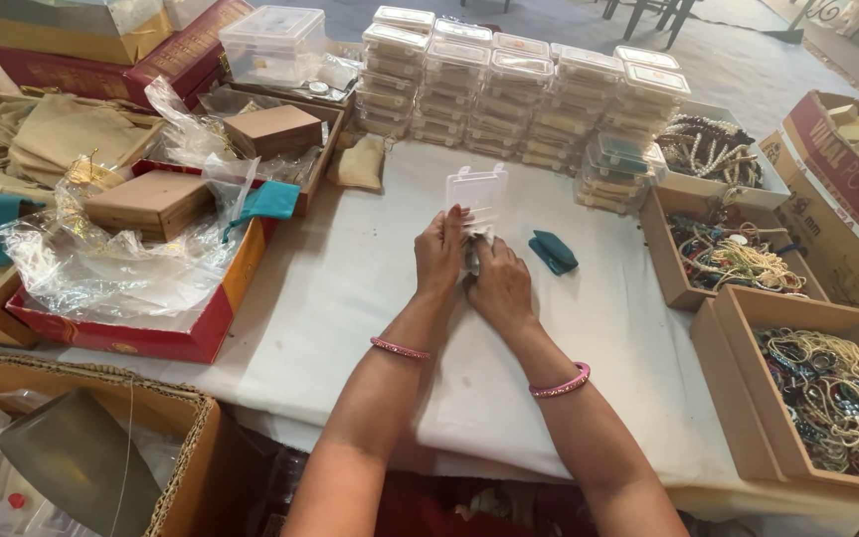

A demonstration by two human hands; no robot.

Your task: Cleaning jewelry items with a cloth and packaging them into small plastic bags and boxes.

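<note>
both hands, left hand (pixel 438 254) and right hand (pixel 498 285), closed on an open clear plastic box (pixel 476 195) above the desk (pixel 350 298); filling step seemingly underway, needing a steady grip.

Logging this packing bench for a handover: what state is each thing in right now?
Small clear plastic box: lid open, upright, held by both hands.
Left hand: closed on the box.
Right hand: closed on the box.
Teal pouch: lying on the white cloth, untouched.
Stacked clear boxes: lids shut.
Cardboard trays: open, holding beaded jewellery.
</note>
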